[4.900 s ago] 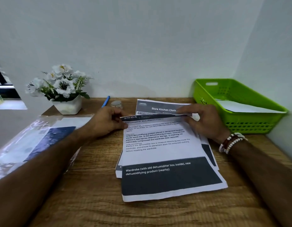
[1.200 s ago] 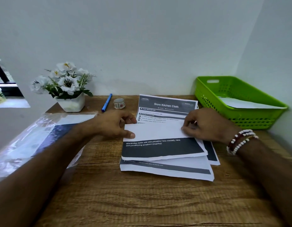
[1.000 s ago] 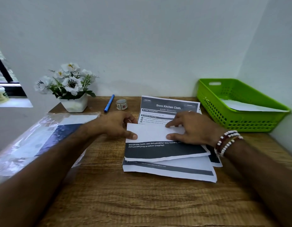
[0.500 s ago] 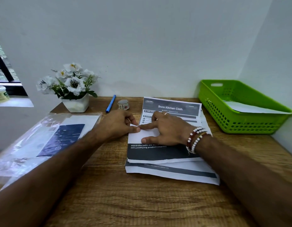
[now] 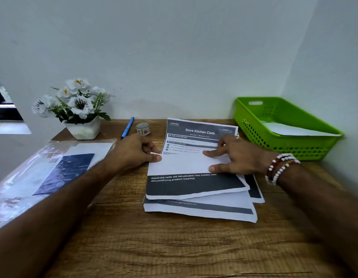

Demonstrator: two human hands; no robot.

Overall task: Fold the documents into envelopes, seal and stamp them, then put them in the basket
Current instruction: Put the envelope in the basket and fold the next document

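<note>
On the grained wooden tabletop (image 5: 174,247), the right hand (image 5: 237,156) has slid back from centre frame toward the right, fingers spread flat on the folded sheet (image 5: 186,164); the left hand (image 5: 135,152) pinches its left edge. A perforated green plastic basket (image 5: 252,117) sits upper right.
</note>
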